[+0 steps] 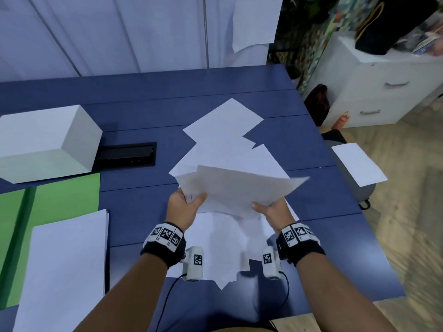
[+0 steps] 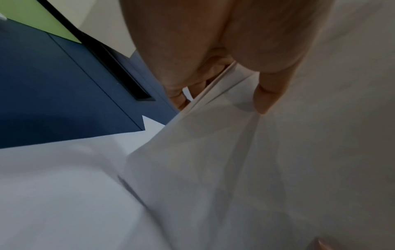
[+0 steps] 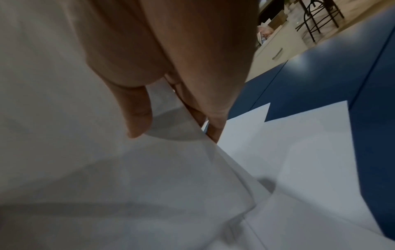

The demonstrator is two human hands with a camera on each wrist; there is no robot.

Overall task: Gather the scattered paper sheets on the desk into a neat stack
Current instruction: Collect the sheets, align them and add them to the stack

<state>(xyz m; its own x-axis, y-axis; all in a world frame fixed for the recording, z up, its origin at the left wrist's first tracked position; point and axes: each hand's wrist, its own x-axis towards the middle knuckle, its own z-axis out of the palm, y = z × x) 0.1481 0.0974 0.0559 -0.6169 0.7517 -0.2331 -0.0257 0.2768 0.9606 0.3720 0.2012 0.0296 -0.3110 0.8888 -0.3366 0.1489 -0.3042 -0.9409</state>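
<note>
Both hands hold a loose bundle of white sheets [image 1: 237,188] lifted above the blue desk [image 1: 143,109]. My left hand [image 1: 185,203] pinches its left edge, thumb on top and fingers underneath [image 2: 267,94]. My right hand [image 1: 268,208] pinches the near right edge the same way [image 3: 138,118]. More white sheets lie scattered on the desk beyond the bundle [image 1: 225,123] and under it toward me [image 1: 223,245]. In the wrist views the held sheets [image 2: 235,169] [image 3: 107,186] sag over the flat ones [image 3: 299,152].
A neat white paper stack [image 1: 64,264] lies at the near left on a green folder [image 1: 55,200]. A white box [image 1: 45,142] and a black cable slot [image 1: 127,154] sit at the left. One sheet [image 1: 359,164] rests on a grey stool off the desk's right edge; white drawers [image 1: 383,92] stand beyond.
</note>
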